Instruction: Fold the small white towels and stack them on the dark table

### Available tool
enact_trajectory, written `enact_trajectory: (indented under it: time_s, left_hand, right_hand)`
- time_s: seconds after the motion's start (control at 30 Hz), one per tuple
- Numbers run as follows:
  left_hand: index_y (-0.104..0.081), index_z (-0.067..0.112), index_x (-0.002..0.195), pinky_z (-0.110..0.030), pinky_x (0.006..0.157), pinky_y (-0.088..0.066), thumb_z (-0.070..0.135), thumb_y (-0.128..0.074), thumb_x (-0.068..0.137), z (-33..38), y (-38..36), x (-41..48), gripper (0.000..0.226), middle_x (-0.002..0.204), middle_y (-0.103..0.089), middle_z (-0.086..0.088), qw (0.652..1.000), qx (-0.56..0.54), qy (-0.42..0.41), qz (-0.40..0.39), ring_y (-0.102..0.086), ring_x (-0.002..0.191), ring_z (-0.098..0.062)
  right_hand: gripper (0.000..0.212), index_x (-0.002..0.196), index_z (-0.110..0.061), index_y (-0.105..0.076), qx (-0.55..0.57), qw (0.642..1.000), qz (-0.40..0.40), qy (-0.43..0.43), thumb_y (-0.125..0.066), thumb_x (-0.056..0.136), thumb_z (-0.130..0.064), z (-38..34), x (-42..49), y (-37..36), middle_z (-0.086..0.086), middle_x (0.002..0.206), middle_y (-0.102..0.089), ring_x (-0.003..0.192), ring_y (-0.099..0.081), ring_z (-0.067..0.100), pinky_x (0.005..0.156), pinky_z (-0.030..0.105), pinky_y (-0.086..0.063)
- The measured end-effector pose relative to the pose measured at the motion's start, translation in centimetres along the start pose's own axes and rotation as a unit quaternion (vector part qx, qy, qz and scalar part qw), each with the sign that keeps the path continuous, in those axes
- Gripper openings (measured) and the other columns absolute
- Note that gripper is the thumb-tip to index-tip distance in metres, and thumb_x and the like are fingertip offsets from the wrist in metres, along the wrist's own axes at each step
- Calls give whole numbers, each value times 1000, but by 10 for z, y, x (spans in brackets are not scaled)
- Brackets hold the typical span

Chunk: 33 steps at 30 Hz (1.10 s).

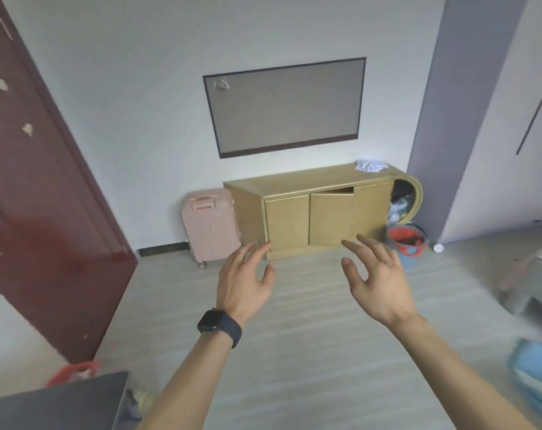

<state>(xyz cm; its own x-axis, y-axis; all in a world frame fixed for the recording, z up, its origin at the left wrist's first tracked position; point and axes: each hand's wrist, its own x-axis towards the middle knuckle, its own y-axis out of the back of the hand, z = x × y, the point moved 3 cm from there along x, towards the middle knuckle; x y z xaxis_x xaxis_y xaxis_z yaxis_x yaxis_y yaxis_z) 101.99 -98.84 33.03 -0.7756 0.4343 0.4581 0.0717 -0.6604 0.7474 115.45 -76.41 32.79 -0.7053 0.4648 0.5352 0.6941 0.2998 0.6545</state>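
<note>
Both hands were raised in front of the body above the pale floor (294,352), holding nothing. The left hand (243,280) was seen from the back, with its fingers (257,249) spread wide and relaxed. It carried a ring (241,256) and a dark wristwatch (215,321). The right hand (376,283) faced palm-inward, its fingers likewise wide and slightly bent. The two hands were apart and touched no object.

A heap of crumpled white cloth (370,165) lay on the right end of the top of a yellow-brown cabinet (286,218) against the far wall, well apart from both hands. One cabinet door (331,215) stood ajar. Only a corner of the dark worktop (55,405) showed at the lower left, with nothing on the visible part.

A pink suitcase (209,225) stood just left of the cabinet and a red basin (406,238) near its right end. A dark red door (40,197) occupied the left side. A blue item (536,373) at the lower right was too blurred to identify.
</note>
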Motion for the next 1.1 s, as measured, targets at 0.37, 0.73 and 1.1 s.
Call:
enact_trajectory:
  time_s: [0.37,0.73,1.1]
  left_hand:
    - [-52,37,139,-31,111,-34,33,-55,94,21,-133,262,45,146,-48,6,997,-26,-72,-23,-41,135,-14]
    - [-51,39,139,-33,113,-35,35,-53,95,59,-284,497,44,144,-49,9,992,-45,-114,-31,-40,135,-11]
    - [-48,37,142,-37,111,-38,35,-55,96,68,-444,702,47,146,-48,7,996,-17,-82,-35,-42,135,-15]
  right_hand:
    - [37,131,-36,-60,-52,997,39,-28,-57,94,-36,115,230,-28,-5,146,-49,130,-41,27,104,46,-42]
    - [46,128,-36,-61,-85,994,67,-26,-40,91,-53,271,438,-63,-9,136,-59,127,-50,24,98,49,-47]
    - [32,126,-40,-61,-47,996,37,-67,-55,94,-41,444,638,-116,-19,125,-62,120,-49,17,94,43,-48]
